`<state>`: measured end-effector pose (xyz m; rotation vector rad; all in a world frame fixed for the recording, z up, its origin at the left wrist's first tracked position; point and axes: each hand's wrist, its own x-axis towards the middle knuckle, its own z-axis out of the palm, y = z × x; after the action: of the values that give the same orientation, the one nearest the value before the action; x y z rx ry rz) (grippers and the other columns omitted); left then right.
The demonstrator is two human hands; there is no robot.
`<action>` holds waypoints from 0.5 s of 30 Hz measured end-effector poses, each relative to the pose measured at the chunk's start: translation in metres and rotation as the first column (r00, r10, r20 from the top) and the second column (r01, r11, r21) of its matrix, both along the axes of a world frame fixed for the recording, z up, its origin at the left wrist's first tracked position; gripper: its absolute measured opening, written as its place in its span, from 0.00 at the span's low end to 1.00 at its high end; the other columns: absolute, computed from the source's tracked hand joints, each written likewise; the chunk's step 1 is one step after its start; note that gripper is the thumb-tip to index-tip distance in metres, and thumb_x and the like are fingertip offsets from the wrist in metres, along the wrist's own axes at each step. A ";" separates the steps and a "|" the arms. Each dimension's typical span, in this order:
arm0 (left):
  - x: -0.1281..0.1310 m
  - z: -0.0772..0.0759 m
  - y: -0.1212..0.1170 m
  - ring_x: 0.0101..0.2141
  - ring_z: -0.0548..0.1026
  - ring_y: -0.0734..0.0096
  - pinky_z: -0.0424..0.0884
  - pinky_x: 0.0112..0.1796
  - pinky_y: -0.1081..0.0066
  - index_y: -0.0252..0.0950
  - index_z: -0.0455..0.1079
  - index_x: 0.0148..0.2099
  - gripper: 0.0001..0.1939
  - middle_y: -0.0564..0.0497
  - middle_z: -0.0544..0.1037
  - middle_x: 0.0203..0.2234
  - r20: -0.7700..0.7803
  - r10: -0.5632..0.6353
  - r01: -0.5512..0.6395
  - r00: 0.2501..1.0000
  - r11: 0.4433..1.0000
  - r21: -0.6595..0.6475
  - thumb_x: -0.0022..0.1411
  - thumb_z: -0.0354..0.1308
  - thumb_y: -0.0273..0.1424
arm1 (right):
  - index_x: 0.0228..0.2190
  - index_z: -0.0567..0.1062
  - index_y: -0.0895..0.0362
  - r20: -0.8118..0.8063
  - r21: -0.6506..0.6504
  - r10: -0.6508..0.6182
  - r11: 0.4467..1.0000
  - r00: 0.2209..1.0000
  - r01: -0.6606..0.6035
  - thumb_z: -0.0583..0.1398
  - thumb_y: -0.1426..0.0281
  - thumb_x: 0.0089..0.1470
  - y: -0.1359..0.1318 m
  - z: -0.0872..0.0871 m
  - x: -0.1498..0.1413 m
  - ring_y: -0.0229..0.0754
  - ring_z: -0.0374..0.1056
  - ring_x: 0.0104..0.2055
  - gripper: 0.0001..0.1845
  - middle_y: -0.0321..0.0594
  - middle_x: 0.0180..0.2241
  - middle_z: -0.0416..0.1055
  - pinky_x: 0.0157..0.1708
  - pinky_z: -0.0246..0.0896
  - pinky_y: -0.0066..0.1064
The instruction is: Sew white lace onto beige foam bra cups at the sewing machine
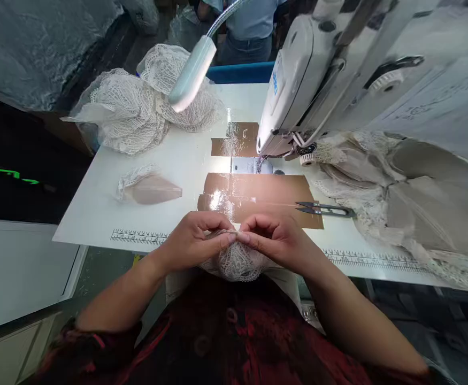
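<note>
— What do you hold, and how many?
— One lace piece [240,262]. My left hand [196,239] and my right hand [281,239], two together, pinch its edge at the front border of one white table [93,206].
— And what is near?
— One pair of thread snips [325,206] beyond my right hand, and one sewing machine [285,91].

Cloth [239,262] sits below centre, scissors [322,205] right of centre, sewing machine [290,80] upper right, lace [127,109] upper left on the table [93,208].

Left hand [197,239] and right hand [278,239] pinch lace [239,263].
</note>
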<state>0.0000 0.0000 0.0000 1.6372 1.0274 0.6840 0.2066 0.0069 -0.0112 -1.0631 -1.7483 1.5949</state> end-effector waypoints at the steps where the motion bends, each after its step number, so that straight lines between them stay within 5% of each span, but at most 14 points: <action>1: -0.001 -0.001 0.002 0.28 0.68 0.76 0.64 0.30 0.76 0.32 0.74 0.32 0.09 0.52 0.73 0.25 0.009 -0.011 0.012 1.000 0.998 -0.065 0.60 0.59 0.32 | 0.27 0.73 0.57 -0.011 -0.024 0.021 0.999 1.000 -0.021 0.61 0.64 0.53 0.000 0.000 0.000 0.31 0.55 0.24 0.09 0.31 0.22 0.63 0.22 0.50 0.24; 5: -0.005 -0.009 0.004 0.27 0.71 0.73 0.66 0.29 0.74 0.32 0.75 0.38 0.15 0.50 0.75 0.25 0.285 0.024 0.094 0.958 0.914 -0.396 0.58 0.60 0.41 | 0.25 0.71 0.56 -0.162 -0.113 -0.104 0.990 0.981 0.087 0.63 0.62 0.52 -0.002 0.000 0.002 0.32 0.56 0.22 0.11 0.31 0.21 0.62 0.21 0.50 0.25; 7: -0.005 -0.016 0.000 0.34 0.75 0.63 0.70 0.34 0.68 0.33 0.72 0.48 0.30 0.44 0.77 0.33 0.519 0.148 0.183 0.842 0.826 -0.533 0.54 0.58 0.53 | 0.24 0.70 0.55 -0.279 -0.169 -0.296 0.952 0.914 0.257 0.63 0.60 0.50 -0.001 0.000 0.003 0.32 0.57 0.22 0.12 0.31 0.21 0.63 0.22 0.52 0.25; 10: 0.004 -0.027 -0.015 0.46 0.74 0.48 0.72 0.40 0.59 0.33 0.66 0.56 0.50 0.37 0.75 0.45 0.701 0.314 0.263 0.640 0.769 -0.583 0.44 0.49 0.68 | 0.25 0.70 0.54 -0.332 -0.235 -0.551 0.834 0.765 0.499 0.64 0.58 0.48 0.002 -0.004 0.003 0.35 0.60 0.23 0.13 0.33 0.22 0.65 0.23 0.57 0.28; 12: 0.014 -0.031 -0.025 0.48 0.73 0.47 0.72 0.42 0.59 0.34 0.66 0.56 0.47 0.38 0.74 0.48 0.704 0.352 0.259 0.616 0.754 -0.604 0.44 0.54 0.65 | 0.26 0.70 0.53 -0.312 -0.271 -0.623 0.782 0.718 0.561 0.65 0.57 0.46 0.005 -0.009 0.003 0.37 0.63 0.25 0.14 0.33 0.22 0.66 0.25 0.60 0.29; 15: 0.027 -0.031 -0.033 0.48 0.74 0.54 0.71 0.46 0.62 0.34 0.67 0.55 0.30 0.40 0.75 0.47 0.630 0.373 0.144 0.681 0.776 -0.614 0.53 0.65 0.41 | 0.26 0.70 0.54 -0.306 -0.333 -0.647 0.760 0.699 0.558 0.67 0.58 0.43 0.010 -0.017 0.001 0.37 0.65 0.25 0.15 0.33 0.22 0.67 0.26 0.63 0.29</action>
<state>0.0274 -0.0325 -0.0313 0.5821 0.6429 0.8675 0.2081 0.0170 -0.0286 -1.1493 -0.8210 1.4400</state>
